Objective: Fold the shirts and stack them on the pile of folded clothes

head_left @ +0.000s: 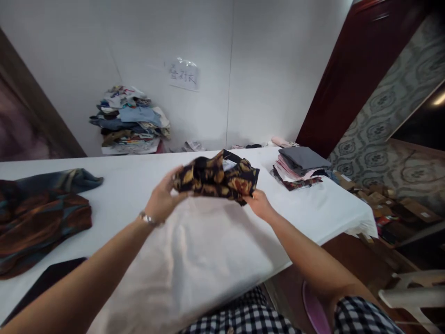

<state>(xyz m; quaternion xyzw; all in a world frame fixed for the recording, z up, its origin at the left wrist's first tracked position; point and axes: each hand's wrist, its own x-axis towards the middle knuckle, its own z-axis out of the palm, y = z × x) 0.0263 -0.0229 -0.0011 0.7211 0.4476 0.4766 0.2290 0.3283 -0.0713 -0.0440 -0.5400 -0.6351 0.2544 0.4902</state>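
Observation:
A folded dark garment with a gold and red floral print (217,178) is held just above the white table (330,204). My left hand (162,198), with a watch at the wrist, grips the garment's left end with closed fingers. My right hand (257,203) pinches its lower right corner. Under both hands a pale cream cloth (205,250) lies spread on the table and hangs over the near edge.
A brown and teal striped garment (38,218) lies at the table's left. A stack of folded clothes (301,167) sits at the right. A pile of clothes (130,120) leans on the back wall. Cardboard boxes (392,204) crowd the floor at right; a white chair (413,290) stands near.

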